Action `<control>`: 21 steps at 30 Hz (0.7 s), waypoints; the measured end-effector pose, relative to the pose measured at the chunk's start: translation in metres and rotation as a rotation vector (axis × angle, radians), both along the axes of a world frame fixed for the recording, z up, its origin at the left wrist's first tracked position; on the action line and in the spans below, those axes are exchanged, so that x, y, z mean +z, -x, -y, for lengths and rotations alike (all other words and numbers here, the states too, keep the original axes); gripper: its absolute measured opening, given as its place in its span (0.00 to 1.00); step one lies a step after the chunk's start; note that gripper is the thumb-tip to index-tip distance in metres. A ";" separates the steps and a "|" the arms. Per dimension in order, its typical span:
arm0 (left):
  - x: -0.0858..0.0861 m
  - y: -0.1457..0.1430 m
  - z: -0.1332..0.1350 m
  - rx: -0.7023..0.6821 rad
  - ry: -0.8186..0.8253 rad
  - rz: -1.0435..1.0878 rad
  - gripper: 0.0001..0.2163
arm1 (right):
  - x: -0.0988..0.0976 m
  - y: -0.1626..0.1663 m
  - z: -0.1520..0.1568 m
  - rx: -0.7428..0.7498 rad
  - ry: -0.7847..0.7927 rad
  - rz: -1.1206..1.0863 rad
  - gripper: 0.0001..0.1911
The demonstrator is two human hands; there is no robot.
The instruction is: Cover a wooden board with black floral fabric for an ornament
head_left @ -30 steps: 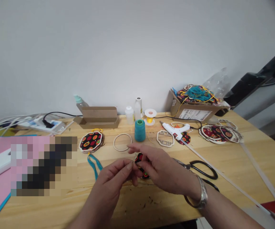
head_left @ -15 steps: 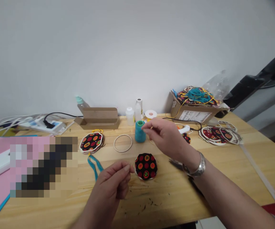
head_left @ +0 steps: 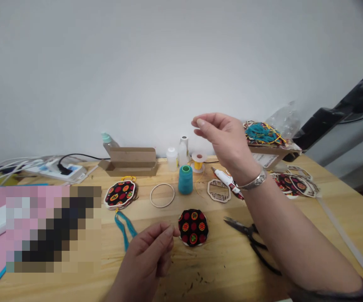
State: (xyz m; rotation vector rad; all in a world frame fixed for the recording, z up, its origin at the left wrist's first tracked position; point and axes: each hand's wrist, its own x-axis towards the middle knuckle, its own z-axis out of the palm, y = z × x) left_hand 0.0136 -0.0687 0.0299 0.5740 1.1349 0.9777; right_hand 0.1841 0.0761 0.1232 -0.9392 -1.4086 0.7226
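Observation:
My left hand [head_left: 151, 251] hovers low over the wooden table [head_left: 219, 268], thumb and forefinger pinched together just left of a black fabric piece [head_left: 193, 227] with red and yellow dots. Whatever it pinches is too fine to see. My right hand [head_left: 223, 140] is raised high above the table, fingers pinched, over a yellow thread spool [head_left: 198, 161] and a teal thread cone [head_left: 185, 179]. A faint yellow thread [head_left: 197, 184] hangs down near the spool.
A wooden ring [head_left: 162, 195], a stack of fabric pieces [head_left: 120, 194] with teal cord [head_left: 124, 226], a fretwork frame [head_left: 219, 191], a glue gun [head_left: 227, 180], scissors [head_left: 252, 239], a small carton [head_left: 130, 161] and a box of finished pieces [head_left: 265, 142] lie around.
My right hand left the fabric piece, passed the thread cone and rose high above the table, still pinched. My left hand stayed pinched in place.

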 end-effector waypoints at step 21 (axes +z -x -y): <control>-0.011 -0.004 -0.012 0.038 0.004 0.039 0.12 | -0.149 -0.124 0.181 -0.199 0.362 1.380 0.17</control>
